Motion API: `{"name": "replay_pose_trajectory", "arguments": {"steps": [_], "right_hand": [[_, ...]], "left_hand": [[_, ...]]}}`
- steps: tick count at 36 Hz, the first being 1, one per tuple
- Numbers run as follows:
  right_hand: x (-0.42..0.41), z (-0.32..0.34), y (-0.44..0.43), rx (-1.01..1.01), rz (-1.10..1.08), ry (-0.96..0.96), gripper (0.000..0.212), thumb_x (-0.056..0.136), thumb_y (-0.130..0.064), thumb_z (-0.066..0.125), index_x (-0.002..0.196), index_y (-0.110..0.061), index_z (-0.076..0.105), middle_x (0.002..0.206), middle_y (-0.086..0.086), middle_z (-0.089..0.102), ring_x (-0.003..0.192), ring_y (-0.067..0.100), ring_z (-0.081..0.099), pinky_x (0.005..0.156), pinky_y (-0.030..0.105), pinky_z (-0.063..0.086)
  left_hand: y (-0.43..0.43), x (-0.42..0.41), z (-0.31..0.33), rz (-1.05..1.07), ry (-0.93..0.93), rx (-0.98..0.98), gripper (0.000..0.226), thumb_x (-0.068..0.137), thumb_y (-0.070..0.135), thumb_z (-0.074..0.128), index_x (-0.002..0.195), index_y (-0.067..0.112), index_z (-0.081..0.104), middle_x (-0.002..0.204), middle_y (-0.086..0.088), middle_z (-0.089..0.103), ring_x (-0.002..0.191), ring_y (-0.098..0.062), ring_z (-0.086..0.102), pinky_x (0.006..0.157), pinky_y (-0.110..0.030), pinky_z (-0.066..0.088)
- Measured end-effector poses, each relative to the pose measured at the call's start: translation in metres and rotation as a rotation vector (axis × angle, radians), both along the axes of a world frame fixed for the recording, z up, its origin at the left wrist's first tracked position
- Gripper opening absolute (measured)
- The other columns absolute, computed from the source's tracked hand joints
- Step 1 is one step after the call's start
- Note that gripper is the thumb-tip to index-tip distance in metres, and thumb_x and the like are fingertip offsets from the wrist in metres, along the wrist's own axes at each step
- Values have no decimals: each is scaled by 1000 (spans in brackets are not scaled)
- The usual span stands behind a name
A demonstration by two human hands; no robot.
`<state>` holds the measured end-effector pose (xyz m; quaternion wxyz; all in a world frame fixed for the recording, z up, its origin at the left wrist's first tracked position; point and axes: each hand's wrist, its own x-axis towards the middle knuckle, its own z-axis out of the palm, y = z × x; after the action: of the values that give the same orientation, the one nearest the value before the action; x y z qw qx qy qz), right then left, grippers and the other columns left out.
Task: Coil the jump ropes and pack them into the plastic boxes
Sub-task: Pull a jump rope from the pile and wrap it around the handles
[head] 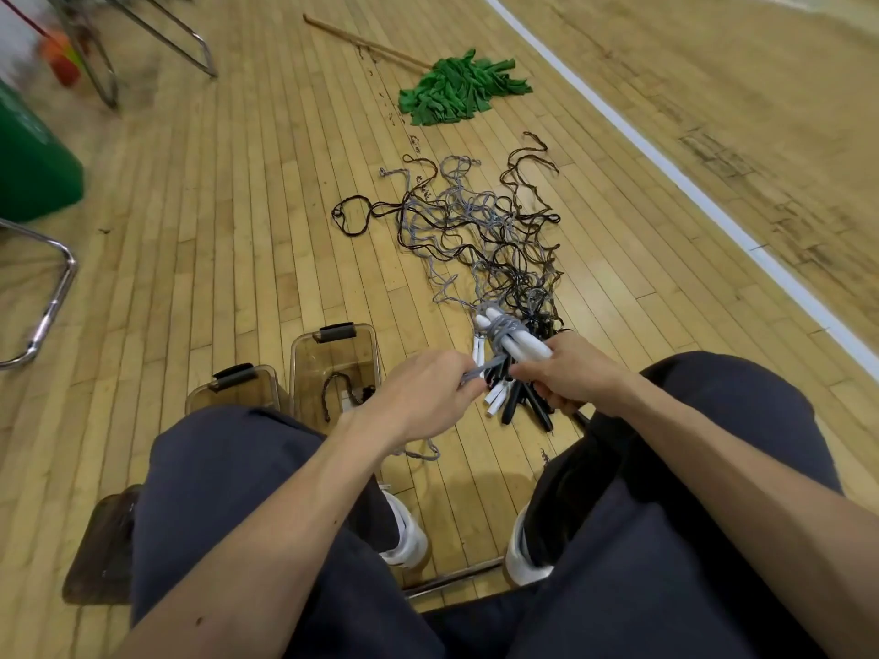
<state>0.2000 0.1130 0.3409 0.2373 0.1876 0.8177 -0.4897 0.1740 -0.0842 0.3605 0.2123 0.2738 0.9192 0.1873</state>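
We're in a sports hall: strip hardwood floor, white painted court line, green mop, metal chair legs.

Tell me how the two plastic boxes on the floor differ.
The right box holds a dark rope; the left box shows none in its visible part. The left box sits nearer and is mostly hidden behind a knee; the right box shows more. Both are brown-tinted clear plastic with dark latches.
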Motion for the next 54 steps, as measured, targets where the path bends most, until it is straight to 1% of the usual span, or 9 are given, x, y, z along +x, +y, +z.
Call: {"name": "replay_pose_trajectory", "arguments": {"steps": [10,15,22,26,32,37,43,50,54], "right_hand": [[5,6,-9,7,266,-298,18,95,-22,67,85,-7,62,61,2,52,44,13,42,44,24,38],[6,7,-11,37,394,-374,23,94,-29,69,85,-8,64,62,2,54,45,12,45,46,25,41],[13,10,-11,7,553,-411,24,94,-28,70,79,-11,63,55,-1,51,43,13,45,45,24,41],[16,15,-8,-85,601,-389,22,94,-26,70,81,-9,62,55,0,49,42,13,44,43,23,39],[23,23,-5,-210,670,-357,25,96,-23,68,76,-10,61,53,1,46,40,13,43,40,22,37],[26,29,-5,-297,696,-333,26,97,-21,67,72,-12,63,52,1,45,38,12,41,39,21,35],[28,34,-3,-383,637,-244,37,95,-17,68,58,-21,67,48,0,46,37,12,40,42,25,33],[25,39,-1,-538,591,-130,32,91,-7,70,61,-12,61,50,4,47,36,14,40,41,21,36],[22,40,0,-632,533,-74,27,90,-7,70,64,-14,64,50,2,47,35,13,38,41,20,32]], "left_hand": [[-16,-5,11,-113,111,32,22,97,34,63,99,16,75,69,7,57,62,-8,47,54,-24,29],[-13,-6,11,-145,-15,97,16,95,31,67,103,22,77,88,4,68,81,-14,57,69,-31,46],[-14,-15,3,-93,-141,234,3,87,31,76,88,28,76,92,9,64,88,-8,57,80,-35,50],[-14,-20,3,-30,-279,336,7,86,25,78,90,19,80,88,3,75,88,-18,67,86,-47,54],[-9,-17,7,30,-419,468,16,83,17,79,94,5,78,93,-12,76,91,-27,70,89,-43,55],[-4,-16,5,103,-586,551,25,80,20,77,95,0,75,88,-30,68,76,-28,56,67,-35,47],[0,-19,4,168,-701,609,6,87,9,68,91,6,73,69,4,70,63,-7,60,58,-18,47],[6,-24,-3,356,-971,915,20,79,12,60,63,15,74,59,0,63,49,-7,57,48,-18,49],[9,-25,-12,378,-960,886,22,84,17,58,69,18,74,66,5,66,54,-7,58,49,-20,48]]}}
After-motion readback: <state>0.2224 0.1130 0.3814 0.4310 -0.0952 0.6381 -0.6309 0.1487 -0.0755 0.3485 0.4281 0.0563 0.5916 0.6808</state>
